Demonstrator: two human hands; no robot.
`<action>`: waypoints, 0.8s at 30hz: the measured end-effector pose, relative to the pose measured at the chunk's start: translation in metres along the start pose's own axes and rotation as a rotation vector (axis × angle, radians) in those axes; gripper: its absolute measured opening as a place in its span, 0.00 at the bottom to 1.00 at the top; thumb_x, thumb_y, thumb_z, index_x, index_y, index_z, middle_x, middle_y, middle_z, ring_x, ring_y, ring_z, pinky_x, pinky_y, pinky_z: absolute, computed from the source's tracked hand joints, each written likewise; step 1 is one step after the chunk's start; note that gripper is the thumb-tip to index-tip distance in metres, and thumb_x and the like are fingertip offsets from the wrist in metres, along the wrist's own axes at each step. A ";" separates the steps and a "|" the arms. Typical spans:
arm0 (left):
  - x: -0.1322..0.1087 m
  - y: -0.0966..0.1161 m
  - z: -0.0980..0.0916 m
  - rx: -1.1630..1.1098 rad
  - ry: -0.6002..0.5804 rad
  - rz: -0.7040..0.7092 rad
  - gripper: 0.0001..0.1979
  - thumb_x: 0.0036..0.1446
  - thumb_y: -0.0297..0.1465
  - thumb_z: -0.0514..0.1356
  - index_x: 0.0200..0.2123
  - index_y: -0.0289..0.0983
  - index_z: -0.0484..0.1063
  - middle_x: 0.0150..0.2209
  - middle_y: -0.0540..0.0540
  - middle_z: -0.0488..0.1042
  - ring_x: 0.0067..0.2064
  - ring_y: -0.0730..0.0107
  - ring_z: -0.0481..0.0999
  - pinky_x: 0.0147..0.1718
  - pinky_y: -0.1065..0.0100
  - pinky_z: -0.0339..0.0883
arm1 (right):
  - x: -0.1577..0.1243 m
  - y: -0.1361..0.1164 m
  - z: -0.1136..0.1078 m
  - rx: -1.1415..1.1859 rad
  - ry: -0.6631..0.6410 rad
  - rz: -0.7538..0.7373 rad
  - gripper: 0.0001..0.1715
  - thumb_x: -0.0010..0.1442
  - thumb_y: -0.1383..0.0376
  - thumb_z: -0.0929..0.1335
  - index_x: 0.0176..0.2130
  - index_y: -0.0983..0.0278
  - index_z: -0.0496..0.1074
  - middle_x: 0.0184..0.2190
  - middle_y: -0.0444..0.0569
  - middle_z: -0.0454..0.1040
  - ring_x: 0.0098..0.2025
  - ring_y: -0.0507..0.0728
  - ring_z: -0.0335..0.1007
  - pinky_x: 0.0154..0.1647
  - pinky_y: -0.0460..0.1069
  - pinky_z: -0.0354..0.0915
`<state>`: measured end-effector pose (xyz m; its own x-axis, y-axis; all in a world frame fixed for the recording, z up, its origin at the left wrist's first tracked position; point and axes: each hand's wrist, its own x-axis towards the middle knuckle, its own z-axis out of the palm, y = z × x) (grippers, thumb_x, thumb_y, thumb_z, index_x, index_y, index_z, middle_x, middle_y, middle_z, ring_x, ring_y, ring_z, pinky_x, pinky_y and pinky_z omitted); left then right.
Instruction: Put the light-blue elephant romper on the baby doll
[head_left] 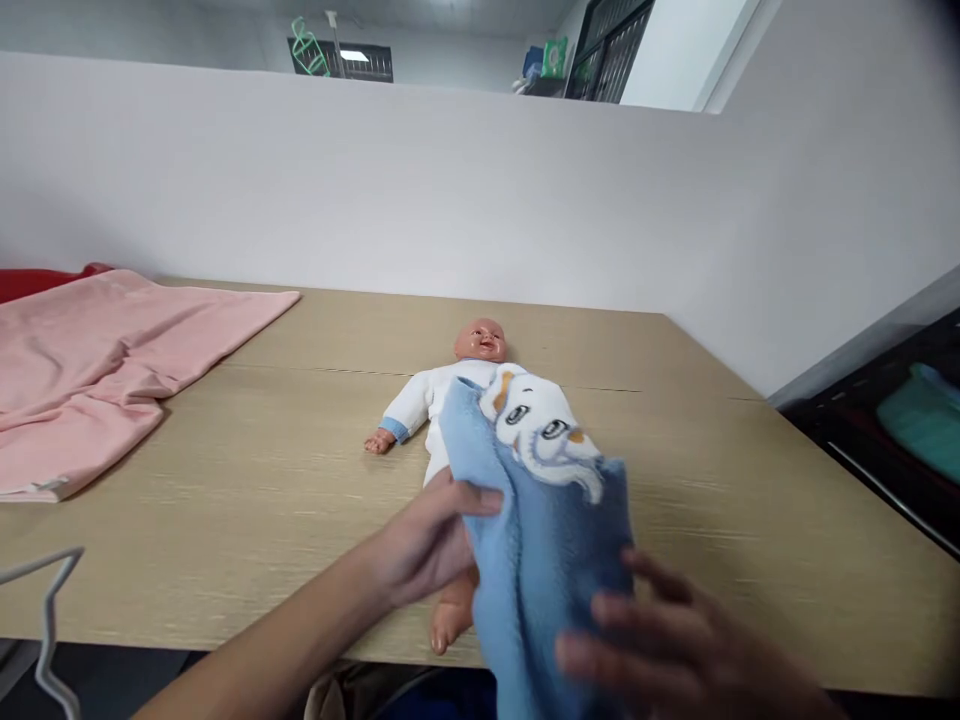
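Soft pink cloth point(112, 370) spread across a pale wood-grain table point(285, 540)

A bright red cloth point(45, 283) lies just behind it at far left. A bent grey metal wire point(49, 620) juts in at lower left. Beyond a smooth white wall point(420, 190) show a looped mint-green frame point(309, 48) and a bright green packet point(554, 58). At right, a soft-looking teal bundle point(919, 420) sits against something black.

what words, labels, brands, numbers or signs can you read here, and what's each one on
No readable text.
Pale tag on the pink cloth: too small to read.
Green pack in the background: any print is too small to read.
Blue cloth: animal face, no lettering visible.
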<state>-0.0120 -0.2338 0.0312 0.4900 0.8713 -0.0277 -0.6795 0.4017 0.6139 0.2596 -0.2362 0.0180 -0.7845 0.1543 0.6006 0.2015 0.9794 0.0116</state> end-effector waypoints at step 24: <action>0.094 0.131 -0.104 1.011 -0.201 0.091 0.51 0.56 0.39 0.82 0.77 0.48 0.63 0.77 0.34 0.68 0.76 0.38 0.69 0.74 0.37 0.66 | 0.130 0.150 0.016 0.599 0.560 0.512 0.15 0.66 0.66 0.79 0.44 0.55 0.72 0.37 0.40 0.71 0.38 0.54 0.70 0.42 0.50 0.72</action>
<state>-0.1119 -0.0701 0.0269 0.6046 0.7863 0.1274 0.0115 -0.1686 0.9856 0.1785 -0.0671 0.0856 -0.2601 0.6486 0.7153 -0.0123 0.7385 -0.6741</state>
